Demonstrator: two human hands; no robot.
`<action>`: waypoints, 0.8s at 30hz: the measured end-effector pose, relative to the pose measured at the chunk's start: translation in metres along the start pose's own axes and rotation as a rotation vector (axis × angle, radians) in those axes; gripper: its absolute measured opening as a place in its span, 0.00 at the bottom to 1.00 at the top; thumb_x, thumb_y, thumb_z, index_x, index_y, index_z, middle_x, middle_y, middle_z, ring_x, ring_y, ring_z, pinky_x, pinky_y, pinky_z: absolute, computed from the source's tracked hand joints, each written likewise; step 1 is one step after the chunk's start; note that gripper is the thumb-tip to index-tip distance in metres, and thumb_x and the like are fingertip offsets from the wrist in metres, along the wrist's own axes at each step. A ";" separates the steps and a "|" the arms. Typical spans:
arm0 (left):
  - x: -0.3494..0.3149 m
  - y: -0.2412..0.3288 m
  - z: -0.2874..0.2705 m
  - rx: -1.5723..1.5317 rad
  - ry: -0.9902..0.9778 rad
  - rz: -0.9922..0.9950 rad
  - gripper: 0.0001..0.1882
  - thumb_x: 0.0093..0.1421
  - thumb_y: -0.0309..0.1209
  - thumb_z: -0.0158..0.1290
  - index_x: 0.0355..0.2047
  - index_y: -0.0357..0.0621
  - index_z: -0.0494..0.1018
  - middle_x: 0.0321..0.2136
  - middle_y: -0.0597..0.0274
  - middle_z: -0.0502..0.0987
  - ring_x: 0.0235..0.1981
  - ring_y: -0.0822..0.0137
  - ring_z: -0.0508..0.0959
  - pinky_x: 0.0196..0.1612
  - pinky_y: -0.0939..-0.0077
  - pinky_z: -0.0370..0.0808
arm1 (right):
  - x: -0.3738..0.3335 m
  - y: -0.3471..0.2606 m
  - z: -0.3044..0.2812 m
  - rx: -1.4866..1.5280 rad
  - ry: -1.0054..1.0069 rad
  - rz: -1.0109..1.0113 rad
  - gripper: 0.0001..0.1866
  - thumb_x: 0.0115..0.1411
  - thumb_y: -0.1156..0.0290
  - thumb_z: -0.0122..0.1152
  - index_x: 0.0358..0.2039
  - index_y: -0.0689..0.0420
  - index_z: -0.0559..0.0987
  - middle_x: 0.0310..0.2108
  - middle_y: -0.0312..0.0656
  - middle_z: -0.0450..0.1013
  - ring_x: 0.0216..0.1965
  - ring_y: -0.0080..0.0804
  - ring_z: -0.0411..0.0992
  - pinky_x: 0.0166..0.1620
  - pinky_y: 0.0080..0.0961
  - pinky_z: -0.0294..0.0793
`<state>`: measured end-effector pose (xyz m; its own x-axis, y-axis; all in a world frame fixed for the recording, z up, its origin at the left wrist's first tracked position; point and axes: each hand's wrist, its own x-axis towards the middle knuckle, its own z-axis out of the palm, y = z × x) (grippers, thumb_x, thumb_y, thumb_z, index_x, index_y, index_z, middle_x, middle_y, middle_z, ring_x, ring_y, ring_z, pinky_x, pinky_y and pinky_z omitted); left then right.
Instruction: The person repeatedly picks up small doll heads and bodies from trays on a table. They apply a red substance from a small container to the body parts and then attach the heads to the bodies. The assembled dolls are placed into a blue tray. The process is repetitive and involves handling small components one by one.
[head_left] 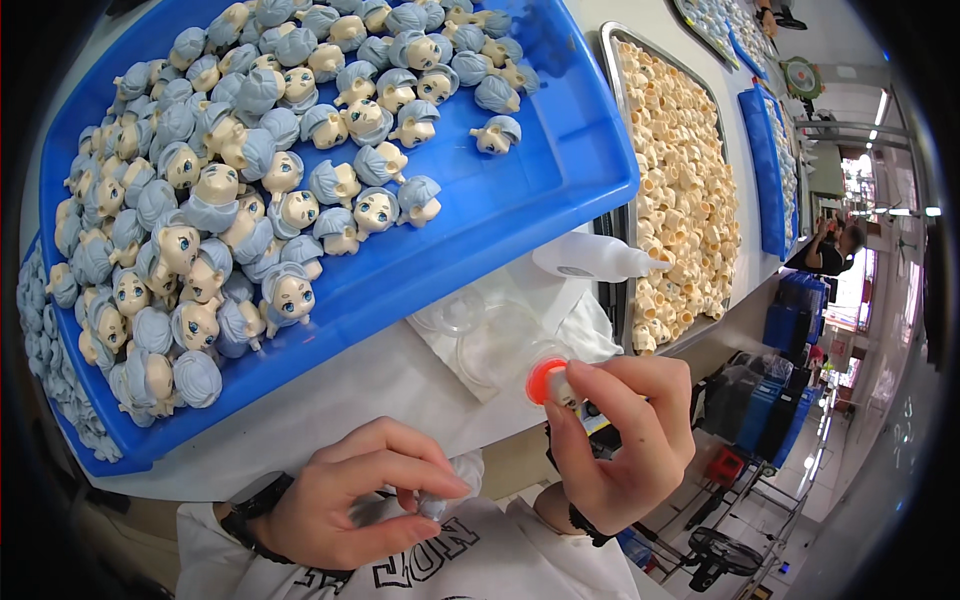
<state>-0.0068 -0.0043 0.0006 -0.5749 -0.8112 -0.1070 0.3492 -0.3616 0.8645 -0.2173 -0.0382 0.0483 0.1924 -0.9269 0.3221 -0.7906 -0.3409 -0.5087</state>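
Pinched between the thumb and fingers of my left hand (370, 490) is a small grey-blue doll hair piece (432, 507), mostly hidden by the fingers. My right hand (635, 430) grips a small cream doll face piece (564, 391) by its edge. Directly behind that piece is a round dish with a bright orange-red inside (543, 378), at the table's near edge. I cannot tell if the piece touches the dish. A large blue tray (500, 240) holds many doll heads (290, 295) with grey-blue hair and painted eyes.
A white squeeze bottle (590, 257) with a pointed nozzle lies beside the blue tray. Clear round dishes (490, 345) rest on a white cloth (590, 320). On the right stands a metal tray (609, 45) of cream parts. Farther off are another blue tray (765, 170) and a person (832, 255).
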 end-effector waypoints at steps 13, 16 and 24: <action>0.000 0.005 0.001 -0.038 0.024 -0.080 0.17 0.50 0.20 0.55 0.42 0.28 0.69 0.40 0.49 0.67 0.38 0.66 0.72 0.38 0.79 0.73 | 0.001 0.001 -0.002 -0.053 -0.037 -0.038 0.23 0.28 0.81 0.64 0.32 0.56 0.79 0.26 0.36 0.71 0.26 0.33 0.65 0.28 0.23 0.64; -0.002 -0.001 0.003 -0.159 0.066 -0.062 0.17 0.51 0.20 0.54 0.42 0.27 0.68 0.41 0.49 0.65 0.39 0.64 0.72 0.40 0.75 0.74 | -0.003 0.003 0.003 0.005 0.022 -0.003 0.23 0.28 0.82 0.64 0.32 0.56 0.79 0.26 0.37 0.71 0.25 0.33 0.65 0.27 0.23 0.64; -0.005 -0.005 0.008 -0.268 0.155 0.057 0.17 0.53 0.18 0.52 0.44 0.27 0.68 0.42 0.51 0.65 0.39 0.68 0.72 0.39 0.79 0.73 | -0.014 0.006 0.001 0.131 0.209 -0.086 0.22 0.29 0.83 0.64 0.32 0.60 0.78 0.25 0.41 0.72 0.24 0.30 0.66 0.27 0.22 0.63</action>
<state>-0.0113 0.0048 0.0008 -0.4368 -0.8864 -0.1535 0.5719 -0.4053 0.7132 -0.2243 -0.0275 0.0397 0.1208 -0.8460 0.5194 -0.6919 -0.4469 -0.5670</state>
